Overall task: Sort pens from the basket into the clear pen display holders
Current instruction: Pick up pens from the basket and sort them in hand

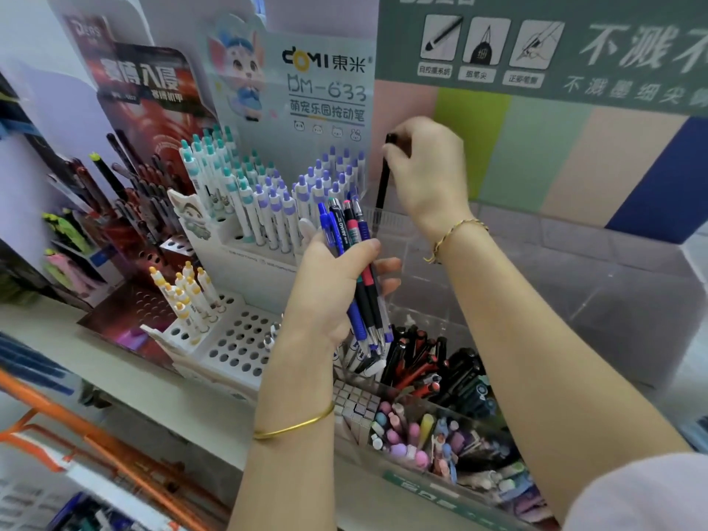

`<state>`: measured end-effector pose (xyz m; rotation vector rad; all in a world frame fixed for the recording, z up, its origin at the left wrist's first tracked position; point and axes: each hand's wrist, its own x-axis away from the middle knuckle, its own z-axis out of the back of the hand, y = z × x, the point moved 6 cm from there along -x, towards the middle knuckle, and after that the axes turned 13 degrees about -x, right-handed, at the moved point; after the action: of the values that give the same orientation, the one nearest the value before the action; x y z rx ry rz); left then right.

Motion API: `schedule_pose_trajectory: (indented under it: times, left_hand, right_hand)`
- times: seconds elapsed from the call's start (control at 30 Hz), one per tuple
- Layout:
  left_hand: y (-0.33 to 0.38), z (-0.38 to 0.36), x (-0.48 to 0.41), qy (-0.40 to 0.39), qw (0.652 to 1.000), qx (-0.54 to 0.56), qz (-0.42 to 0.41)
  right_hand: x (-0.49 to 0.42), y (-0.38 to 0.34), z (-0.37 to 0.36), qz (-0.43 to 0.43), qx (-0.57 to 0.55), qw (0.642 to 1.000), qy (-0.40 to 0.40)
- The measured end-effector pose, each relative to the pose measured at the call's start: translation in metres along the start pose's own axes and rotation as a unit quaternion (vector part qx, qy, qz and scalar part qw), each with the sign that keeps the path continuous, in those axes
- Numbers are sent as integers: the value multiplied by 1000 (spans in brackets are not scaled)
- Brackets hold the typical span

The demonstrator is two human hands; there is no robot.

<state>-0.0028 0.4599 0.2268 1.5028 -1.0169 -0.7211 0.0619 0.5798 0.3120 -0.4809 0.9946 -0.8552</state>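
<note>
While the left hand (325, 293) in the middle of the frame curls its fingers round a bundle of pens (344, 228), at least four with blue, black, red-and-black and purple barrels, tips pointing down, the right hand (425, 174) above it pinches one black pen (384, 182) near its top end. That pen stands upright, its lower end at the rim of the clear pen display holder (574, 300), which fills the right half of the frame on a white shelf (134, 362). Four filled compartments show at the holder's front, lower centre: one with white-barrelled pens (364, 358), one with black and red pens (433, 362), one with pale square-ended sticks (356, 406), and one with pastel pens (421, 438). To the left of the hands stands a white perforated stand (237, 339) carrying three groups: teal-capped pens (214, 162) at its upper left, purple-capped pens (306, 185) just behind the bundle, and about six yellow-capped pens (187, 289) on its lower tier. Farther left a dark red stand (153, 147) holds dark pens (130, 185), too blurred to count. Each wrist wears one bracelet: a gold bangle (295, 427) on the left and a braided band (456, 231) on the right.
</note>
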Motion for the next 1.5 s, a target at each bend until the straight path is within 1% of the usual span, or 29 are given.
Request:
schedule_pose_trajectory:
  times: [0.1, 0.27, 0.33, 0.4, 0.43, 0.47, 0.53, 0.57, 0.6, 0.63, 0.67, 0.73, 0.8, 0.87, 0.9, 0.93, 1.0, 1.1, 1.17, 1.23, 1.3, 1.4, 1.5]
  left_hand:
    - [0, 0, -1, -3, 1000, 1, -1]
    - [-1, -1, -2, -6, 1000, 11, 0]
    - [0, 0, -3, -1, 1000, 18, 1]
    - [1, 0, -3, 4, 1000, 19, -1]
    - [2, 0, -4, 4, 1000, 19, -5]
    - [4, -2, -4, 0, 1000, 16, -9]
    - [6, -5, -5, -10, 1000, 5, -20]
    - [7, -6, -5, -11, 1000, 2, -23]
    - [6, -7, -5, -10, 1000, 4, -23]
    - [6, -6, -6, -7, 1000, 9, -22]
    - [5, -5, -7, -3, 1000, 16, -20]
    - [4, 0, -8, 10, 1000, 19, -20]
    - [4, 3, -9, 17, 1000, 11, -19]
    - [3, 4, -9, 16, 1000, 8, -13]
    - [2, 4, -9, 16, 1000, 9, -8]
    - [2, 3, -9, 15, 1000, 12, -5]
    - [0, 2, -9, 9, 1000, 14, -1]
    - [-1, 0, -10, 0, 1000, 16, 0]
    - [-1, -1, -11, -3, 1000, 20, 0]
    - [-1, -2, -11, -8, 1000, 18, -2]
    - [-1, -3, -11, -12, 1000, 18, -4]
    - [1, -5, -11, -19, 1000, 18, -9]
    - [4, -8, -11, -23, 1000, 13, -17]
  right_hand:
    - [-3, 0, -6, -19, 21, 999, -19]
    - [4, 0, -7, -40, -6, 999, -10]
    - [11, 4, -1, -32, -42, 999, 11]
    - [18, 7, 5, -44, -118, 992, 9]
    - [22, 7, 7, -57, -159, 985, -16]
    - [26, 6, 7, -73, -193, 977, -57]
    - [35, 2, 3, -96, -199, 964, -149]
    - [37, -1, 3, -96, -196, 961, -170]
    - [36, -2, 4, -93, -204, 960, -169]
    - [31, -4, 8, -86, -222, 960, -150]
    - [23, -6, 14, -71, -238, 962, -111]
    - [8, -12, 33, -19, -242, 970, 7]
    - [2, -23, 50, 39, -244, 962, 113]
    - [5, -34, 56, 93, -226, 952, 182]
    - [7, -39, 56, 114, -206, 951, 201]
    - [8, -42, 53, 130, -179, 954, 204]
    - [8, -38, 38, 127, -112, 972, 163]
    - [3, -16, 14, 56, -16, 996, 71]
    - [4, -5, 3, 11, -11, 999, 40]
    - [5, 0, -3, -14, -39, 999, 32]
    - [5, 4, -7, -32, -42, 998, 24]
    - [9, 7, -5, -32, -26, 999, 22]
    - [17, 4, 12, -5, -35, 998, 51]
